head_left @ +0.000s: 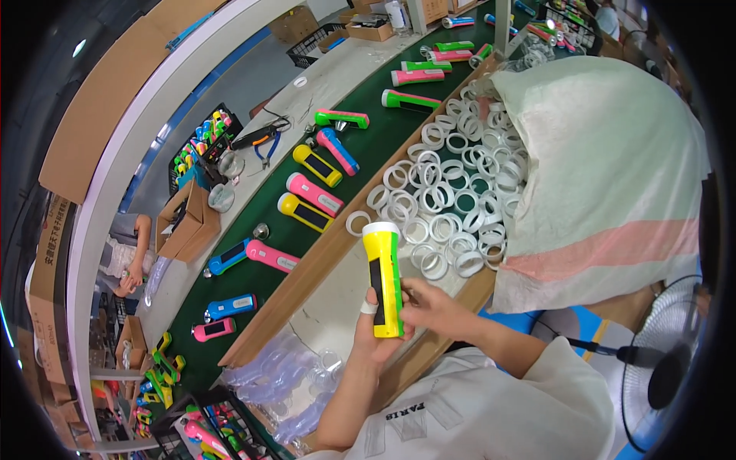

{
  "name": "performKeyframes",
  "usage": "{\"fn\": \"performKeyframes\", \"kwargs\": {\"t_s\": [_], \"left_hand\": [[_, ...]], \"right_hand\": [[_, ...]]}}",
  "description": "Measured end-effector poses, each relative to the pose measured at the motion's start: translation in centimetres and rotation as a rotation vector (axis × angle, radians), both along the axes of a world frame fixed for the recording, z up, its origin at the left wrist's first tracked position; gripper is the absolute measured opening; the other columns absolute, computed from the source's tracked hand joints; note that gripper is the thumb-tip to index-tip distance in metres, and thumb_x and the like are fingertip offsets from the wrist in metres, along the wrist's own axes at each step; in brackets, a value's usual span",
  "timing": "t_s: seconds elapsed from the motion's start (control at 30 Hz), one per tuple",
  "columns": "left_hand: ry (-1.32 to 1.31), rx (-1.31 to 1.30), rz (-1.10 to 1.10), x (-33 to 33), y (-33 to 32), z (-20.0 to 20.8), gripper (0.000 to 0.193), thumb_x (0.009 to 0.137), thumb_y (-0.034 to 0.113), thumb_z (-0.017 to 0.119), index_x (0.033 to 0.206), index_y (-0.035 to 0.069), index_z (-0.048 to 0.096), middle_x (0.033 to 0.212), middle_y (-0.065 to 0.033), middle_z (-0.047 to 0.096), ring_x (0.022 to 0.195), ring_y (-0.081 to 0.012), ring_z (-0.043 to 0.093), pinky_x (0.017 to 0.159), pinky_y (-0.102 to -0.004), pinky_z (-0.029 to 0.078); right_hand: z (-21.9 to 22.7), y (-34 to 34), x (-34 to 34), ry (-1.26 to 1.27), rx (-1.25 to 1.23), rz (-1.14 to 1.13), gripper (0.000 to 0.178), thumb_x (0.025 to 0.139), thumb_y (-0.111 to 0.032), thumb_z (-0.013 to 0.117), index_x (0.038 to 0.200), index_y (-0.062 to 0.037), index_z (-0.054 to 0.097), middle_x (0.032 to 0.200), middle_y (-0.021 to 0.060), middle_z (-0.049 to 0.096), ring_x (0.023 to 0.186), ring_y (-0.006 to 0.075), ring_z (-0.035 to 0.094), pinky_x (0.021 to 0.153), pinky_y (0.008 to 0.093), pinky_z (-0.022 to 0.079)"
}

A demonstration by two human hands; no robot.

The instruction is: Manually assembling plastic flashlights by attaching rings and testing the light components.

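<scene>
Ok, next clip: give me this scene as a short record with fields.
Left hand: grips the lower part of a yellow-and-green flashlight, white-rimmed end up; white wrap on thumb
Right hand: fingers at the flashlight's green side
Beyond hands: loose white rings, piled
Right: woven sack with pink band
Conveyor: green belt bearing assorted coloured flashlights
Lower left: clear plastic sleeves
Far bench: blue-handled pliers

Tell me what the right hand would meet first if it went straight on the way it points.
The right hand would first meet the yellow and green flashlight held in the left hand; it seems close beside or touching, though depth is unclear.
</scene>
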State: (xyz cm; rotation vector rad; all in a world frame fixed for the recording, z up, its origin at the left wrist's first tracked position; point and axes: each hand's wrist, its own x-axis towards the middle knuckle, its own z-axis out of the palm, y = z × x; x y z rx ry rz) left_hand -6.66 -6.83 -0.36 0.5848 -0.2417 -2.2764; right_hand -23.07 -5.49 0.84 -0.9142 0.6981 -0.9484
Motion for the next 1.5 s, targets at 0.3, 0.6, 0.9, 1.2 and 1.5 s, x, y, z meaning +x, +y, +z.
{"fn": "performKeyframes", "kwargs": {"t_s": [0.3, 0.6, 0.9, 1.2, 1.5], "left_hand": [[-0.636, -0.369, 0.103, -1.1, -4.7, 0.3, 0.067, 0.095, 0.061, 0.034, 0.128, 0.004, 0.045, 0.107, -0.0133, 0.061, 0.085, -0.018, 0.062, 0.063, -0.0307, 0.053], [-1.351, -0.565, 0.186, 1.6, -3.0, -4.7, 0.031, 0.092, 0.016, 0.061, 0.118, 0.001, 0.056, 0.097, -0.0107, 0.066, 0.075, -0.0121, 0.061, 0.063, -0.0245, 0.05], [-1.634, -0.663, 0.272, 0.9, -2.3, -7.1, 0.025, 0.084, 0.01, 0.058, 0.106, 0.001, 0.063, 0.099, -0.0172, 0.064, 0.089, -0.0279, 0.063, 0.08, -0.034, 0.05], [-1.741, -0.937, 0.209, -0.1, -2.7, -4.8, 0.02, 0.084, 0.015, 0.057, 0.097, 0.001, 0.063, 0.081, -0.0169, 0.059, 0.071, -0.0299, 0.056, 0.068, -0.0362, 0.047], [-1.794, -0.982, 0.188, -0.1, -3.1, -5.0, 0.013, 0.085, 0.009, 0.057, 0.093, 0.0, 0.062, 0.076, -0.014, 0.057, 0.065, -0.0267, 0.054, 0.062, -0.0359, 0.046]], "right_hand": [[2.2, -11.0, 0.2, 0.13, -0.124, -0.167, 0.046, 0.089, -0.015, 0.061, 0.13, -0.0037, 0.043, 0.093, 0.0066, 0.056, 0.075, 0.014, 0.063, 0.057, 0.0248, 0.052], [-3.3, -46.8, -22.2, 0.778, -0.052, -1.121, 0.046, 0.083, -0.02, 0.062, 0.121, -0.0029, 0.043, 0.082, 0.0128, 0.061, 0.057, 0.0197, 0.061, 0.042, 0.0339, 0.054], [-8.1, -55.6, -35.5, 1.069, -0.28, -1.475, 0.049, 0.082, -0.026, 0.061, 0.124, -0.0034, 0.05, 0.099, 0.0259, 0.064, 0.09, 0.0408, 0.064, 0.08, 0.0484, 0.049], [-9.9, -60.7, -33.8, 1.328, -0.326, -1.257, 0.053, 0.083, -0.011, 0.053, 0.135, -0.0175, 0.047, 0.118, 0.0333, 0.049, 0.1, 0.0477, 0.057, 0.088, 0.049, 0.047], [-8.8, -60.9, -31.0, 1.599, -0.728, -1.128, 0.049, 0.081, -0.002, 0.052, 0.129, -0.0101, 0.05, 0.114, 0.0284, 0.054, 0.095, 0.0431, 0.06, 0.081, 0.0494, 0.05]]}}
